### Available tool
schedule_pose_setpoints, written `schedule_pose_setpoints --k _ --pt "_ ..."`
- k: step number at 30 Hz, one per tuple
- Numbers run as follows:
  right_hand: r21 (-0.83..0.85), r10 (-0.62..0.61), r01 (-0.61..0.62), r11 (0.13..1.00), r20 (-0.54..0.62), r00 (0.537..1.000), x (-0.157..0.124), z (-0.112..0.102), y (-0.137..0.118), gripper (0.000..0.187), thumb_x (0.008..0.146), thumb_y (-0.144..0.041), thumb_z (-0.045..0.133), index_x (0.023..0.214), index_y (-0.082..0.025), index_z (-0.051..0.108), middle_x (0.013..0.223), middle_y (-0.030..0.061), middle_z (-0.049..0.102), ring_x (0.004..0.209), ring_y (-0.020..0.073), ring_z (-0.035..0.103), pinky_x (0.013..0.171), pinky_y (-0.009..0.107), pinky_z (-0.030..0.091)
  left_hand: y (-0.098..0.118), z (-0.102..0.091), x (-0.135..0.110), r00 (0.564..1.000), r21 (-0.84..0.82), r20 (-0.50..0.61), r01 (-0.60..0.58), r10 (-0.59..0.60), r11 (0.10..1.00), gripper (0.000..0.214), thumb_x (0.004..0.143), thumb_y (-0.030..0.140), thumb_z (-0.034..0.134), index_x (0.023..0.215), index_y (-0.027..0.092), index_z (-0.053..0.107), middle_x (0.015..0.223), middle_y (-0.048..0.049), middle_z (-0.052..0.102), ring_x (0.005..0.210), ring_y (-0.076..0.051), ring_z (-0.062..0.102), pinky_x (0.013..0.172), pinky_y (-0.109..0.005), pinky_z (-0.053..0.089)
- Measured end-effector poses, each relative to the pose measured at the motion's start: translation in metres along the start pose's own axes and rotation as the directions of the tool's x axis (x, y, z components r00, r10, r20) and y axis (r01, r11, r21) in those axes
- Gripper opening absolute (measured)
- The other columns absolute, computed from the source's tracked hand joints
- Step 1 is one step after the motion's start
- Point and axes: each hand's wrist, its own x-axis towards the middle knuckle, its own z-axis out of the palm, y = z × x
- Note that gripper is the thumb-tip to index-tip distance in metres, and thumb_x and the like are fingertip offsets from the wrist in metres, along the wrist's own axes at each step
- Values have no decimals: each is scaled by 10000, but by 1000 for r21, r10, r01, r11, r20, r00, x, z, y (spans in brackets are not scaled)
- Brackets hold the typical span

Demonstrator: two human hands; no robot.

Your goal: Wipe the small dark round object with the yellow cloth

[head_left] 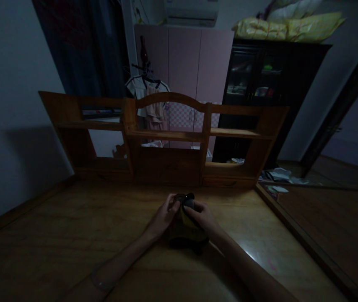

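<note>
Object [188, 237] looks dark, partly yellow, dimly lit.

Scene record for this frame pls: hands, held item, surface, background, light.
left hand: fingers closed on the top of a dark and yellow object
right hand: grips the same object from the other side
object: rests on the wooden desk; too dim to identify
desk back: wooden shelf unit along the far edge
background: pink wardrobe, dark cabinet with yellow bundles on top
light: very dim
</note>
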Motion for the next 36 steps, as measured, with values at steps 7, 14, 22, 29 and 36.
schedule_pose_setpoints --k 7,14,22,29,36 --pt "211 197 -188 959 -23 980 -1 -2 -6 449 652 -525 726 931 -176 692 766 26 690 660 175 631 619 271 470 5 1 1 998 -1 29 -51 51 999 550 731 460 682 1195 234 489 1149 -89 607 850 -211 646 696 -274 506" --pt "289 212 -187 939 -57 976 3 -7 2 475 665 -541 711 970 -177 695 819 50 708 668 180 644 617 275 477 18 8 -5 999 -55 -4 -50 50 997 717 654 387 765 1293 260 465 1134 -76 624 899 -232 632 750 -304 509" --pt "57 114 -109 992 -91 989 5 -8 -1 461 641 -518 740 942 -172 692 850 43 702 733 194 640 628 268 465 8 4 0 998 -60 55 -30 33 998 827 566 268 828 1305 270 459 1072 -61 642 913 -237 623 783 -309 499" --pt "-41 17 -20 999 -75 997 5 -6 2 398 641 -462 760 889 -160 683 798 28 685 711 185 620 633 266 454 -3 -4 10 997 -125 56 -46 53 991 679 642 338 790 1237 259 474 1254 -91 536 993 -229 606 794 -294 499" --pt "-52 3 -6 999 -48 999 5 -5 5 378 664 -452 745 907 -167 692 805 28 696 702 186 629 623 268 459 -16 -13 16 999 -118 -16 39 -41 992 535 732 528 664 1124 185 543 1060 -108 630 862 -209 637 669 -264 507"
